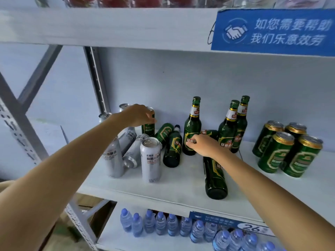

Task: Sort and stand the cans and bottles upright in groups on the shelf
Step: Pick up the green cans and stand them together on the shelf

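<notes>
On the white shelf (181, 180), my left hand (137, 115) grips the top of an upright green can (148, 126) at the back. My right hand (201, 144) holds the body of an upright green bottle (192, 127). Two more green bottles (230, 129) stand right of it. A green bottle (214, 176) lies under my right wrist, and another (172, 151) lies left of the held bottle. A green can (164, 132) lies on its side behind. Silver cans (151, 158) stand and lie at the left. Several green cans (288, 151) stand grouped at the right.
A blue sign (273, 31) hangs on the upper shelf edge. The metal upright (96, 78) and diagonal braces frame the left side. Water bottles (172, 224) fill the shelf below, behind a price tag (253, 227).
</notes>
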